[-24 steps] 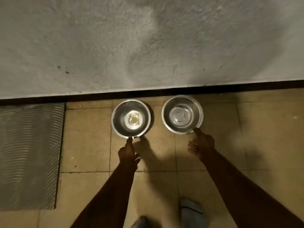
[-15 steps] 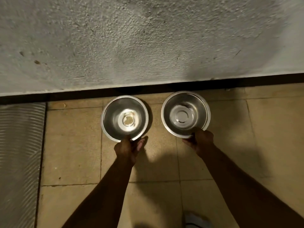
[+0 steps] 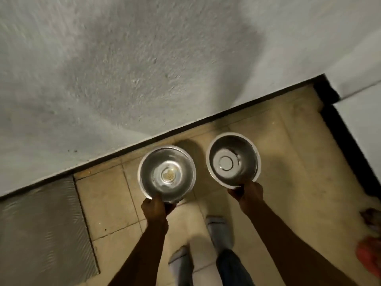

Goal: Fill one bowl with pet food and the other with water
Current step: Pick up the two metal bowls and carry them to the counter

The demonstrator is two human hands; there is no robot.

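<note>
Head view, the only one I have. My left hand point(image 3: 153, 208) pinches the near rim of the left bowl point(image 3: 167, 174), fingers curled over the lip at its 6 o'clock. My right hand point(image 3: 248, 191) grips the right bowl point(image 3: 234, 159) the same way, thumb and fingers closed on the rim at about 5 o'clock. Both steel bowls look lifted off the tiled floor point(image 3: 107, 195), judging by the shadow cast under the left one, though I cannot be sure of the clearance. They hang side by side, apart, near the foot of the grey wall point(image 3: 144, 69).

Risks as I judge them: each bowl hangs from a single rim pinch, so either could tip away from the hand and slip, clanging onto the tiles. The left bowl holds a small yellowish residue at its centre; tilting could shake it out. The right bowl appears bare inside. Nothing is filled yet, so spillage is not the worry now.

Around me: a ribbed grey mat point(image 3: 41, 234) lies at 8 o'clock, a trip edge if I step left. My feet in pale socks point(image 3: 219, 230) stand at 6 o'clock, directly below the bowls. At 3 o'clock something reddish point(image 3: 369, 254) sits on the floor, too blurred to identify. A dark skirting corner point(image 3: 325, 87) juts at 2 o'clock.
</note>
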